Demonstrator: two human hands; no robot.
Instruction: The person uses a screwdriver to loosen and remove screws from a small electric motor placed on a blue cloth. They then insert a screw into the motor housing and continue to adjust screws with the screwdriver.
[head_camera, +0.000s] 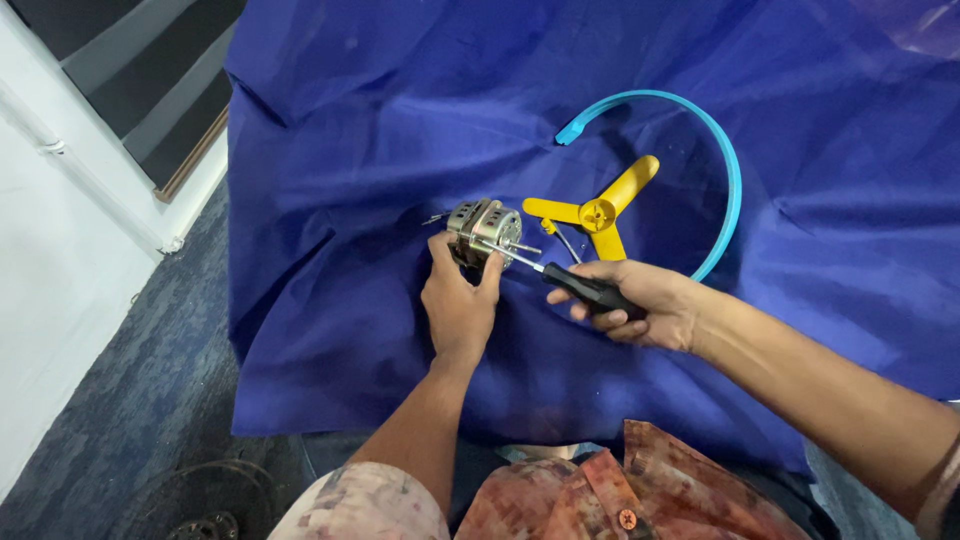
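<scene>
A small metal electric motor (486, 228) with a protruding shaft lies on a blue cloth (380, 150). My left hand (458, 300) grips the motor from below and steadies it. My right hand (630, 300) is closed around the black handle of a screwdriver (570, 282), whose metal shank reaches left to the motor's face. Just behind the screwdriver lies a yellow three-bladed fan propeller (600, 212). A light blue plastic ring (716, 160), open at one end, curves around the propeller.
The blue cloth covers the whole work surface. A second small yellow-handled tool (558, 236) lies beside the propeller. At left are a white wall (60, 280) and grey carpet (150, 400). A wire fan guard (190, 505) rests on the floor at lower left.
</scene>
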